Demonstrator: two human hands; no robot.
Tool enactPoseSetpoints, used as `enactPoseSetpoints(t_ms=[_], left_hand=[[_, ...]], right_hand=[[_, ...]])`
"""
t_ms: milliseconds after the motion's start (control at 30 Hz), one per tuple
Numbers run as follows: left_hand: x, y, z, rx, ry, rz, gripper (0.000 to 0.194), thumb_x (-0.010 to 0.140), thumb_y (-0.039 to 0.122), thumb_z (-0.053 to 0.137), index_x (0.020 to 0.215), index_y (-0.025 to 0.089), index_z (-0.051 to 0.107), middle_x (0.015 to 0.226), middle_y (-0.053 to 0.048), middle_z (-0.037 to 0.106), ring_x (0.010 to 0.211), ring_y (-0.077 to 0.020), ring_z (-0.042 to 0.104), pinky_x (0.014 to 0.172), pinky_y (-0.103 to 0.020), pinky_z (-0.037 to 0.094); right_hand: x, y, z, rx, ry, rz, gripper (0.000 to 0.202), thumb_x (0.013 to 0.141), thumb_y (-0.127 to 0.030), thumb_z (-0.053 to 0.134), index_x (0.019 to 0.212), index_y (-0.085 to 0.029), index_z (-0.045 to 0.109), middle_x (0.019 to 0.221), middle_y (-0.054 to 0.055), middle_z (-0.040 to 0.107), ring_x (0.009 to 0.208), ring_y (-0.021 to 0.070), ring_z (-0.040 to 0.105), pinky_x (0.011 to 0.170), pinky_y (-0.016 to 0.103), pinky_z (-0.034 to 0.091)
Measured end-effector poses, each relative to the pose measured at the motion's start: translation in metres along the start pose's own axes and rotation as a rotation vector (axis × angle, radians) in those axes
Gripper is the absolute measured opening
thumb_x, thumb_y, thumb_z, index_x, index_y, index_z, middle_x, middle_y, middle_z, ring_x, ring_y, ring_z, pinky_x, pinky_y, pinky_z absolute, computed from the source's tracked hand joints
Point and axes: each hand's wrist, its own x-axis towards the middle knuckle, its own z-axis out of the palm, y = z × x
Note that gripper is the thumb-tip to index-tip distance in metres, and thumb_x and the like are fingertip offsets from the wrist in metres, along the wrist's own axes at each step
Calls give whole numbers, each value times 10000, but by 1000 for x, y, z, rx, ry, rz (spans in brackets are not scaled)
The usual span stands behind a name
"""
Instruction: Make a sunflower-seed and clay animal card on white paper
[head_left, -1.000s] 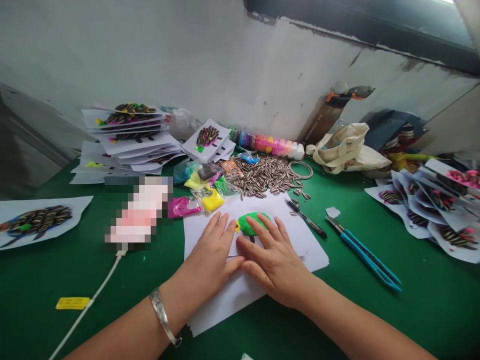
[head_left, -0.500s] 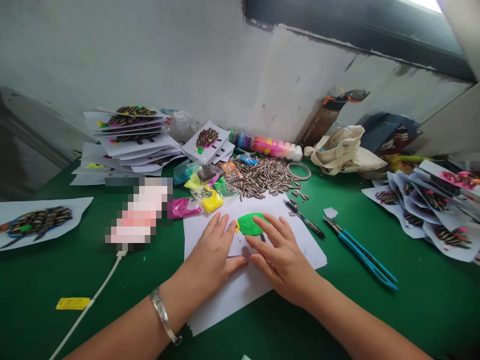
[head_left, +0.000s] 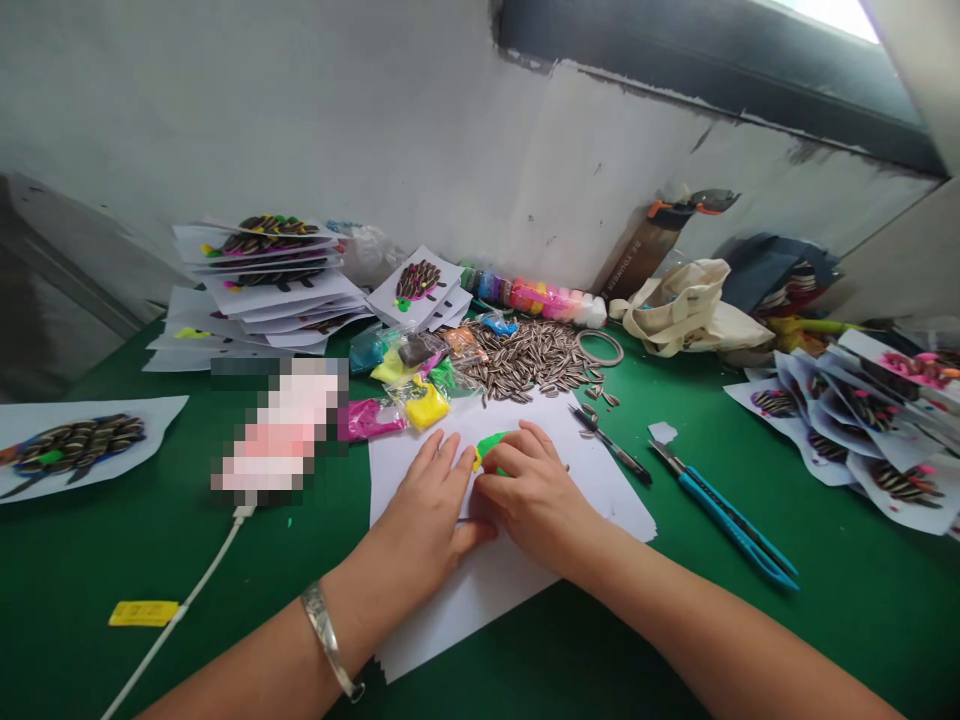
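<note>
A flat patch of green modelling clay (head_left: 491, 441) with a small yellow clay piece (head_left: 477, 461) at its left end lies on a stack of white paper (head_left: 465, 620). Spread flat on the paper left of the clay is my left hand (head_left: 427, 510), open and holding nothing. My right hand (head_left: 536, 490) covers most of the green clay, its fingers bent and drawn together with the tips on the clay's left part, beside the yellow piece. Just what those fingertips pinch is partly hidden.
Behind the paper are bagged clays (head_left: 426, 402) and a heap of striped sunflower seeds (head_left: 532, 360). A pen (head_left: 611, 445) and a blue-handled craft knife (head_left: 727, 515) lie to the right. Stacks of seed pictures (head_left: 277, 290) stand left, with more pictures (head_left: 862, 420) right.
My right hand has gone from spread flat over the green clay to bent, gathered fingers, and its tips have moved left toward the yellow piece. My left hand stays in place.
</note>
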Motion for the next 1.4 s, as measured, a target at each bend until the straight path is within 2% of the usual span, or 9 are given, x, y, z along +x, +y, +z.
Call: enactPoseSetpoints(t_ms=[200,333,433,567,700,800,1067,1233,1400], left_hand=[[0,-6,10,-15,56,3,689,801,343,694,1398,93,458,1498,-208,403,1430,-376,252,1126,-537,334],[1,-8,13,22,58,6,703,800,338,695,1406,78,453,1500,-212,398,1430,-375,250,1133,-528,327],[1,-8,12,45,38,7,715,809,385,693,1412,85,454,1513,-206,374,1429,-377,243,1128,-528,331],[0,-7,10,69,28,-4,734,817,443,682,1413,79,457,1522,-203,356,1434,-374,228,1130,-518,323],[0,-7,9,86,26,-2,732,829,461,665,1421,89,449,1530,-193,344,1441,-367,210,1129,-519,321],[-1,-8,9,100,21,1,725,836,474,652,1423,100,449,1532,-188,343,1441,-360,211,1126,-518,324],[1,-5,5,79,-16,-12,738,831,475,653,1425,92,443,1534,-193,334,1441,-365,208,1126,-527,320],[0,-7,9,61,25,-5,716,831,458,656,1419,105,454,1530,-183,354,1441,-361,219,1132,-512,323],[1,-9,12,51,46,5,713,825,462,657,1415,114,459,1523,-177,373,1439,-365,228,1129,-514,330]], right_hand=[[6,0,2,-149,-64,-151,50,881,-160,588,891,-190,626,889,43,596,928,220,490,1102,484,262],[7,-2,0,-164,-59,-165,111,914,-137,522,977,-157,611,881,63,589,931,231,485,1089,477,291],[4,8,-10,-65,27,-78,134,920,-106,489,904,-173,605,889,68,589,983,234,491,1051,463,329],[-10,38,-24,54,193,189,163,932,-116,485,833,-186,594,883,73,589,927,224,503,863,386,430],[-24,58,-19,83,164,346,170,916,-109,504,791,-188,588,823,60,577,855,217,498,792,360,428],[-29,60,-9,89,141,355,164,905,-100,515,795,-185,603,814,59,574,850,218,495,790,355,422],[-29,63,4,47,205,292,193,903,-116,535,763,-187,646,804,54,599,825,202,522,798,355,421],[-32,63,0,68,211,256,202,901,-134,551,775,-204,693,770,46,642,830,204,556,808,363,438],[-37,63,-9,195,188,302,192,898,-156,540,956,-211,714,840,59,691,829,211,604,785,366,484]])
